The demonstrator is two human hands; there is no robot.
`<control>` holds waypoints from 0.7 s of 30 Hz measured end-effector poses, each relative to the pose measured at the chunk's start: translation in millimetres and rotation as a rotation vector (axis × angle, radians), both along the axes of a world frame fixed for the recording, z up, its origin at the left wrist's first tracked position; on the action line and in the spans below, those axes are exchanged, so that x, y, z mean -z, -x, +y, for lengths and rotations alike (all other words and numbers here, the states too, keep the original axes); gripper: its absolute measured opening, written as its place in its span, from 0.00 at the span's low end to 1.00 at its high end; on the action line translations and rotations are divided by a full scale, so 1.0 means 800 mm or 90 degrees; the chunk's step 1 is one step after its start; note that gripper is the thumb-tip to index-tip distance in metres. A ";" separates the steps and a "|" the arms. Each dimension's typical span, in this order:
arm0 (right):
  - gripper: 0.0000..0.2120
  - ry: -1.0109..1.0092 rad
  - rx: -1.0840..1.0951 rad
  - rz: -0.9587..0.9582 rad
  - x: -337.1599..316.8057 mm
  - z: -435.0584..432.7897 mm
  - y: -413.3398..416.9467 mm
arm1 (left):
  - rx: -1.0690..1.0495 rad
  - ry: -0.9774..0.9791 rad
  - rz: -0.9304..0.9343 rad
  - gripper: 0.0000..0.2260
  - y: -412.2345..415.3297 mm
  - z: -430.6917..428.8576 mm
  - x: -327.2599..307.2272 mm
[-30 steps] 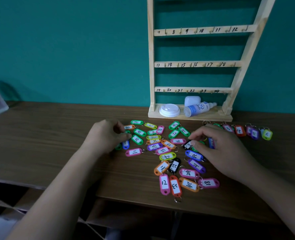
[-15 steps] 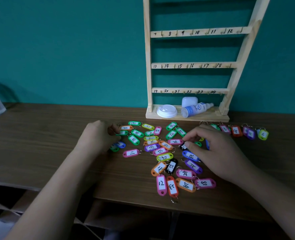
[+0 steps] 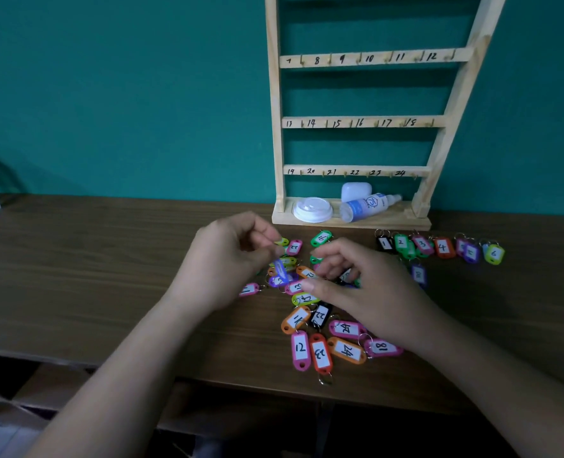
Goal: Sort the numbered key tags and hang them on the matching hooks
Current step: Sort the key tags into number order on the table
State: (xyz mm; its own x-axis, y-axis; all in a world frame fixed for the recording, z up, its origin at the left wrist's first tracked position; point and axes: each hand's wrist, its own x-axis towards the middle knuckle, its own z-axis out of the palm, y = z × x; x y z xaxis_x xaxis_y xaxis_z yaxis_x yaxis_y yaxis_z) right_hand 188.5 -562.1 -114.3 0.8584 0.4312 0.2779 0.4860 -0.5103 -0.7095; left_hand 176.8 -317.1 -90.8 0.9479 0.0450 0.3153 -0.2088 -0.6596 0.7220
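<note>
Fingers [image 3: 257,229] of the left hand [image 3: 227,259] were curled, with thumb and fingertips pinching the top of a blue key tag [image 3: 280,268]. The tag hung from that pinch, tilted, just over the left edge of the pile of key tags [image 3: 320,325]. Its number could not be read.

The right hand [image 3: 366,292] was over the middle of the pile, palm down, fingers bent toward the tags and thumb stretched leftward. Whether those fingers gripped a tag could not be determined.

The pile lay loose on the wooden table [image 3: 92,276] in mixed colours, with tags 12, 24 and 18 legible at its near edge. A separate row of tags [image 3: 442,247], numbered 1 to 6, lay to the right, in front of the rack's base.

The wooden rack [image 3: 277,127] stood at the back of the table against the teal wall. Its rails carried hooks [image 3: 359,59] marked 7–12, 13–18 and 19–24. On its base lay a white lid [image 3: 313,209], a spray bottle [image 3: 370,204] on its side and a white case [image 3: 356,190].
</note>
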 end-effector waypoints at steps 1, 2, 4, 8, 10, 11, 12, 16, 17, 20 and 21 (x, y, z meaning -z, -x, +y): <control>0.22 -0.008 0.002 0.007 0.000 0.004 0.001 | 0.017 0.018 0.006 0.06 0.001 -0.008 0.001; 0.22 -0.015 0.007 0.011 0.001 0.008 0.001 | 0.032 0.034 0.011 0.06 0.001 -0.014 0.003; 0.20 -0.020 0.025 0.009 0.003 0.013 0.001 | 0.053 0.051 0.017 0.06 0.002 -0.025 0.005; 0.12 -0.005 0.049 0.000 0.007 0.016 -0.003 | 0.071 0.077 0.026 0.06 0.003 -0.038 0.003; 0.08 -0.003 0.058 -0.003 0.008 0.016 -0.004 | 0.073 0.078 0.030 0.06 0.005 -0.043 0.002; 0.05 -0.005 0.061 -0.007 0.007 0.016 -0.004 | 0.077 0.075 0.032 0.06 0.006 -0.045 0.000; 0.03 -0.008 0.062 -0.011 0.007 0.016 -0.004 | 0.080 0.078 0.035 0.06 0.007 -0.045 -0.001; 0.04 -0.044 0.083 -0.007 0.005 0.010 -0.006 | 0.026 0.126 0.048 0.04 -0.009 -0.029 -0.003; 0.04 -0.054 0.088 -0.003 0.005 0.008 -0.007 | -0.002 0.127 0.052 0.04 -0.018 -0.018 -0.002; 0.03 -0.071 0.099 0.005 0.004 0.001 -0.011 | -0.109 0.117 0.061 0.03 -0.044 0.027 0.011; 0.02 -0.072 0.102 0.004 0.003 -0.002 -0.012 | -0.157 0.082 0.059 0.02 -0.053 0.043 0.018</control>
